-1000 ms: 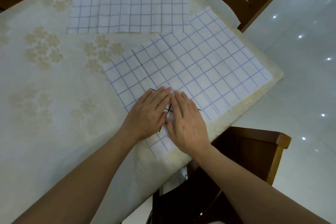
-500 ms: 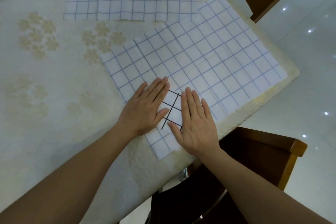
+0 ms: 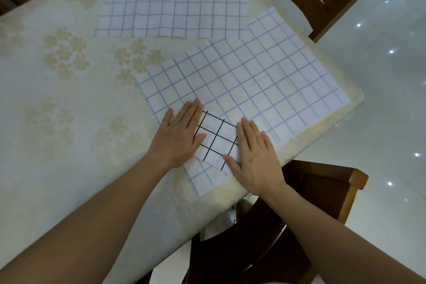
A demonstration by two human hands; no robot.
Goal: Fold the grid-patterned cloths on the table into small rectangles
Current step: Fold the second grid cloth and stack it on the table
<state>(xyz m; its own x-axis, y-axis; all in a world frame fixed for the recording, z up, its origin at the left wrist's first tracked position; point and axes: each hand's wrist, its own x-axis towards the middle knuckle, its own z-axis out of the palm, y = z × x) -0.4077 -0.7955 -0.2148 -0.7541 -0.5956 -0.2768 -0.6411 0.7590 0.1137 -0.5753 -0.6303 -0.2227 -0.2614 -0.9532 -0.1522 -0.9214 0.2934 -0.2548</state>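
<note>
folded cloth (image 3: 216, 140) between flat hands | left hand (image 3: 178, 135), right hand (image 3: 255, 157) pressing its sides

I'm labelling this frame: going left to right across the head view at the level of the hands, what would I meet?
The left hand pressed flat → small folded cloth with dark grid lines → right hand pressed flat. The large spread cloth under them spans all three, so it is left out.

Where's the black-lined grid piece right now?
Head view, mid-frame: the black-lined piece lies on the near corner of the blue-grid cloth, between the left hand and right hand, both flat on its sides.
</note>
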